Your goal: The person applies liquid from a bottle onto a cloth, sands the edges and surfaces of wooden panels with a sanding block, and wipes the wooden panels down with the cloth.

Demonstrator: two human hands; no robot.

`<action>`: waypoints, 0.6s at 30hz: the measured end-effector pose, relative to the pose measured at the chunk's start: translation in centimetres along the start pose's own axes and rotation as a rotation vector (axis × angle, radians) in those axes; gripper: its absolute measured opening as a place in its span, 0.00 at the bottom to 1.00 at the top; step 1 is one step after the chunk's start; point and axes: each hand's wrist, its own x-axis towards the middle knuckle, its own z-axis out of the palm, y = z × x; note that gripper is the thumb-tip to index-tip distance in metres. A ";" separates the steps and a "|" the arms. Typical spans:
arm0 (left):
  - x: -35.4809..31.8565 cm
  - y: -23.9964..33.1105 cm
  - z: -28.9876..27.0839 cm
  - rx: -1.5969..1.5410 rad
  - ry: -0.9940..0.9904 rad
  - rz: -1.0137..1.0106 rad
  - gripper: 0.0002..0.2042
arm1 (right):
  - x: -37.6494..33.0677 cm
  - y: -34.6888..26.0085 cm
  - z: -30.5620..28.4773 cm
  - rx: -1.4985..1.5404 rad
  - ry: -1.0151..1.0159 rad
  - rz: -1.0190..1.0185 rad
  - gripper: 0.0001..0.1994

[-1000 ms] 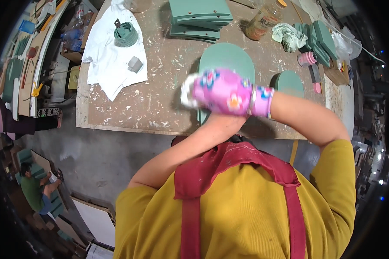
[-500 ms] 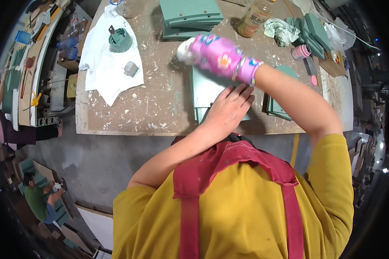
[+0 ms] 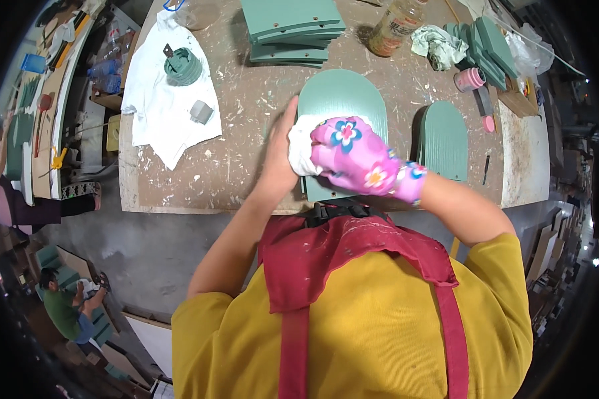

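Observation:
A green rounded-top panel [image 3: 343,86] lies in front of me near the table's front edge, apparently on top of another piece. My right hand [image 3: 356,156], in a pink flowered glove, is closed round a bunched white cloth [image 3: 303,147] and presses it onto the panel's left half. Along the panel's left edge rests my left hand [image 3: 281,153], bare, its fingers stretched forward against the side. The cloth hides part of that edge. To the right lies a smaller green rounded panel [image 3: 444,143].
Behind the panel stands a stack of green boards [image 3: 293,26]. A white cloth [image 3: 173,130] at the left bears a green paint jar [image 3: 182,68] and a grey block [image 3: 201,112]. At the back right are a bottle [image 3: 393,30], a crumpled rag [image 3: 439,46] and a pink jar [image 3: 469,80].
My gloved right hand has come down and nearer with the cloth, onto the panel. My left hand has moved from the panel's top face to its left edge.

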 end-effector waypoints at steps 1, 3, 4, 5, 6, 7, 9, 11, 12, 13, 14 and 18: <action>0.0 -0.5 0.1 -0.070 0.014 -0.024 0.29 | 0.0 0.3 0.2 0.016 0.003 0.032 0.12; 0.2 -0.7 0.3 -0.134 0.034 -0.052 0.27 | 0.0 4.0 1.5 -0.037 0.115 0.159 0.13; 0.3 0.5 0.2 -0.080 0.027 -0.073 0.26 | -0.3 5.9 1.3 -0.084 0.220 0.251 0.15; 0.5 1.5 0.1 -0.029 0.017 -0.080 0.25 | -1.1 7.8 0.5 0.007 0.213 0.377 0.16; 0.6 1.4 0.0 -0.023 0.017 -0.069 0.25 | -1.3 9.3 -0.3 0.103 0.206 0.499 0.17; 0.5 1.1 0.0 0.020 0.014 -0.049 0.24 | -1.1 10.4 -1.1 0.509 0.317 0.740 0.18; 0.5 1.4 0.0 0.207 0.067 0.071 0.23 | -1.6 12.2 -3.0 1.113 0.645 0.971 0.19; 1.7 2.8 -0.8 0.261 0.092 0.091 0.24 | -4.3 15.7 -2.8 1.586 0.828 0.803 0.19; 2.5 3.8 -1.2 0.200 0.070 0.067 0.24 | -5.8 16.1 -3.1 1.911 0.894 0.693 0.19; 4.1 5.2 -1.2 0.190 0.055 0.095 0.24 | -7.4 16.7 -3.7 2.012 0.927 0.628 0.19; 6.1 6.5 -1.2 -0.066 -0.026 0.057 0.26 | -8.1 16.0 -4.4 1.992 0.937 0.537 0.19; 14.0 8.5 3.0 -0.488 -0.208 -0.007 0.34 | -9.7 15.5 -7.0 1.834 1.152 0.511 0.20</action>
